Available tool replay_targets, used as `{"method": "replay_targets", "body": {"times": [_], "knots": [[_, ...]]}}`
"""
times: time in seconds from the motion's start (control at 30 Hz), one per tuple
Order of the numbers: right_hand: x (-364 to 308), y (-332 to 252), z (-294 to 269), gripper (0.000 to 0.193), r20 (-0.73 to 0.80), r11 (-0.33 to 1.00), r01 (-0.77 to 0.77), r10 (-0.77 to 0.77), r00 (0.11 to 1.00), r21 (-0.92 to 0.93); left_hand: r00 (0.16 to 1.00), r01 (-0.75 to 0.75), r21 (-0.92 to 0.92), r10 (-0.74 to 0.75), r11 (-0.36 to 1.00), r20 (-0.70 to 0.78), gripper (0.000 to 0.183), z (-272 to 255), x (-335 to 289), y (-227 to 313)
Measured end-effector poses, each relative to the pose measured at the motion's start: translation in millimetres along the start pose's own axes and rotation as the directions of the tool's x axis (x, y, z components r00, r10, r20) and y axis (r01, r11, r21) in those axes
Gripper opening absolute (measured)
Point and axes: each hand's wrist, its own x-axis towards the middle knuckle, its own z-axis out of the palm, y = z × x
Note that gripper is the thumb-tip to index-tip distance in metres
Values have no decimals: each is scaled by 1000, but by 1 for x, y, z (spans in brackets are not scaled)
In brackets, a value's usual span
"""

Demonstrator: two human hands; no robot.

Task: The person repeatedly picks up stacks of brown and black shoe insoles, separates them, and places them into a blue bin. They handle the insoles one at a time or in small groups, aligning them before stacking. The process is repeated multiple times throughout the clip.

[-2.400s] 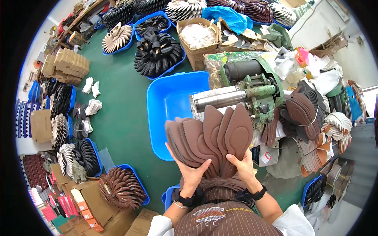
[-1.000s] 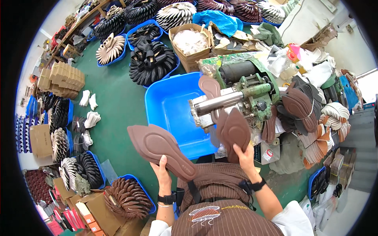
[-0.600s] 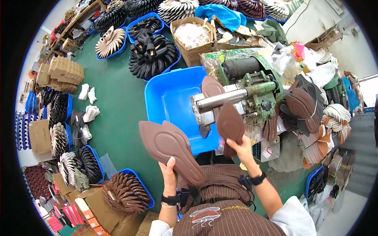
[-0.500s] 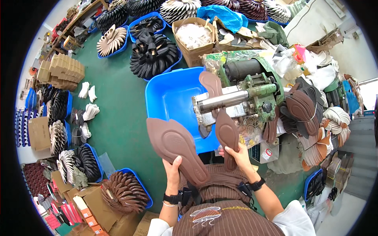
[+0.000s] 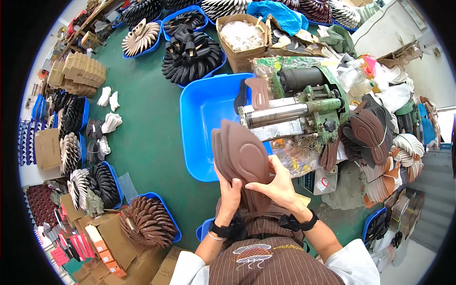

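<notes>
Fingers (image 5: 261, 188), curled close, clasp stacked brown insoles (image 5: 243, 154).

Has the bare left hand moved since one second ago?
Yes: the bare left hand has moved rightward, judged against the long, shiny steel roller.

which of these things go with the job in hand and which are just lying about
Likely in the work:
stack of brown padded insoles, held by left hand and right hand
green metal machine with shiny steel roller
blue plastic tub

Likely just lying about:
crumpled blue plastic sheet
open brown cardboard carton
</notes>
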Motion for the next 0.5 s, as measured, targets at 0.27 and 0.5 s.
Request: {"method": "replay_targets", "body": {"times": [0.27,0.5], "knots": [[-8,24,2,63,-86,842,78,-37,996,534,996,87,-137,-83,987,33,96,3,-2,6],[-15,32,-6,61,-183,727,96,42,982,680,996,84,-191,-75,978,57,98,8,-3,-1]]}}
